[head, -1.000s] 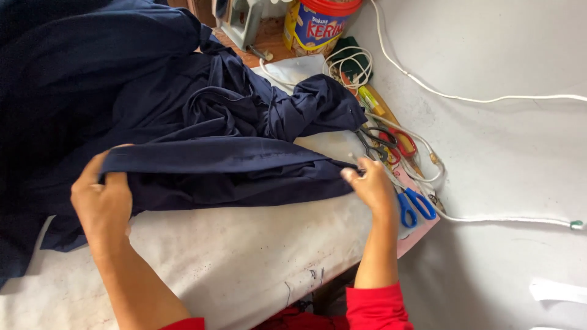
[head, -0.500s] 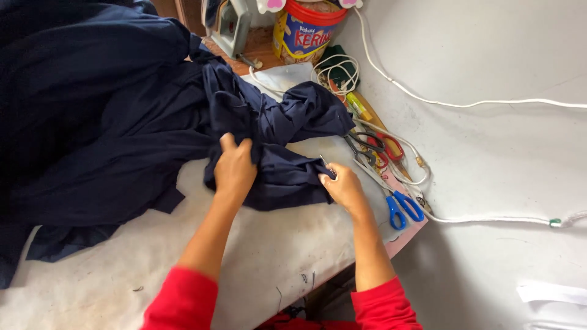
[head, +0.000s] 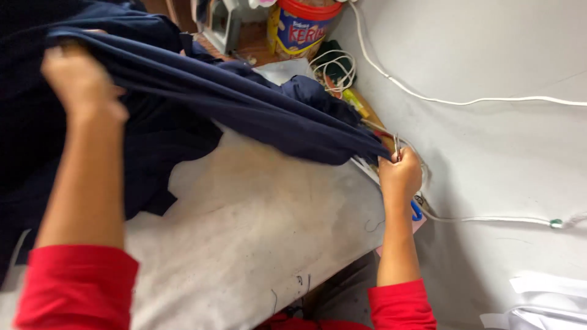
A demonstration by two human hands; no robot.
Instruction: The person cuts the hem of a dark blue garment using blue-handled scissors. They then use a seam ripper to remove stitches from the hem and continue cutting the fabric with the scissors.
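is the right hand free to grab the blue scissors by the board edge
Probably not right away: the right hand is shut on the dark blue cloth, pulled taut. The scissors lie just under it, mostly hidden, so it would have to let go first.

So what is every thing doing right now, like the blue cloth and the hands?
Dark blue cloth: lifted and stretched between both hands, the rest heaped at the left.
Left hand: raised, fingers closed on the cloth's edge.
Right hand: low by the table's edge, gripping the cloth's other end.
Padded table: partly uncovered, stained.
White cable: hanging loose along the wall.
Tub with red lid: upright, lid on.
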